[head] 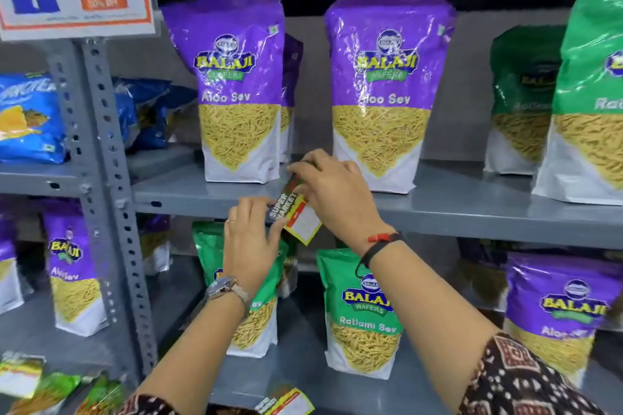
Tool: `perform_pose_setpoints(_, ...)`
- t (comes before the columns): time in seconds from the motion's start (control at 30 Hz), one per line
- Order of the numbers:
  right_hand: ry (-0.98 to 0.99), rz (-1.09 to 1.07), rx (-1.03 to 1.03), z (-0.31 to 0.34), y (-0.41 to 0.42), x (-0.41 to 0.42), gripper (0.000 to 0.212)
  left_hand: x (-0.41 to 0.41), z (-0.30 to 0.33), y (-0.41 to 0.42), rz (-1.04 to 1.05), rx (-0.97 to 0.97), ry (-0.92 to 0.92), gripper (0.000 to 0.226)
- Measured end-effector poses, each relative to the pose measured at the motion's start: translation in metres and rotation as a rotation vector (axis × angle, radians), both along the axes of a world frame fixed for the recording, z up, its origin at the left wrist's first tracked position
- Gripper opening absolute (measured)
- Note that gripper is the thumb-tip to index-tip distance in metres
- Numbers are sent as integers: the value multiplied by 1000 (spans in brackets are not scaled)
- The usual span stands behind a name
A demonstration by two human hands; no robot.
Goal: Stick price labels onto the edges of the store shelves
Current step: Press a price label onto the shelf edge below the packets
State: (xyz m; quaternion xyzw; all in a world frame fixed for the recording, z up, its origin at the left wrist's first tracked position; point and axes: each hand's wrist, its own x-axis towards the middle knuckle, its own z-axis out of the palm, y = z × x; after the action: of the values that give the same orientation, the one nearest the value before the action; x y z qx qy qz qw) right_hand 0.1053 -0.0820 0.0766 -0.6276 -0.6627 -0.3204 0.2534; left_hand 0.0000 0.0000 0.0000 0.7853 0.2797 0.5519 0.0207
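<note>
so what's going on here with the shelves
A person is putting a price label on the front edge of a grey store shelf. Both hands hold the label: the left hand grips its lower end and the right hand its upper end. The label sits tilted against the shelf edge, not yet flat. Purple Aloo Sev packs stand on the shelf above, and a green Ratlami Sev pack on the one below.

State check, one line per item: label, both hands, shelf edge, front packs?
Yellow-and-black "Super Market" price label: tilted, held at the grey metal shelf edge, not seen stuck flat.
Left hand: grip on the label's lower left.
Right hand: pinching the label's upper end.
Grey metal shelf edge: bare along the visible front.
Purple Aloo Sev packs: upright.
Green Ratlami Sev pack: upright, lower shelf.
</note>
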Motion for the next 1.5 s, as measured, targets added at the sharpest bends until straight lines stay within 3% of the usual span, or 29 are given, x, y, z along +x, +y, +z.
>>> perform_pose_setpoints(0.27, 123, 165, 71, -22, -23, -12, 12, -1, 4, 11, -147, -121, -198, 17)
perform_pose_setpoints(0.4, 513, 259, 343, -36, -31, 1, 22, -3, 6, 11, -235, -94, -217, 18)
perform_pose_setpoints(0.5, 731, 258, 318, -43, -28, 6, 19, -6, 8, 10, -415, -158, -246, 22)
perform_pose_setpoints(0.63, 877, 232, 307, -52, -18, 3, 25, -12, 8, 5, -627, -333, -296, 26)
perform_pose_setpoints(0.73, 893, 213, 314, -54, -12, 2, 27, -16, 7, 7, -654, -374, -306, 23)
perform_pose_setpoints(0.87, 854, 167, 288, -58, -9, 1, 18, -20, 9, 20, -506, -303, -258, 35)
perform_pose_setpoints(1.0, 742, 97, 257, -59, -10, 6, 18, -22, 6, 29, -470, -306, -204, 25)
perform_pose_setpoints(1.13, 650, 94, 246, -63, -10, 4, 21, -23, 0, 27, -467, -300, -194, 40)
perform_pose_setpoints(1.37, 645, 59, 262, -67, -7, 0, 17, -17, -6, 21, -286, -134, -167, 18)
perform_pose_setpoints(1.5, 624, 6, 254, -65, -7, -3, 14, -15, -5, 19, -240, -103, -186, 16)
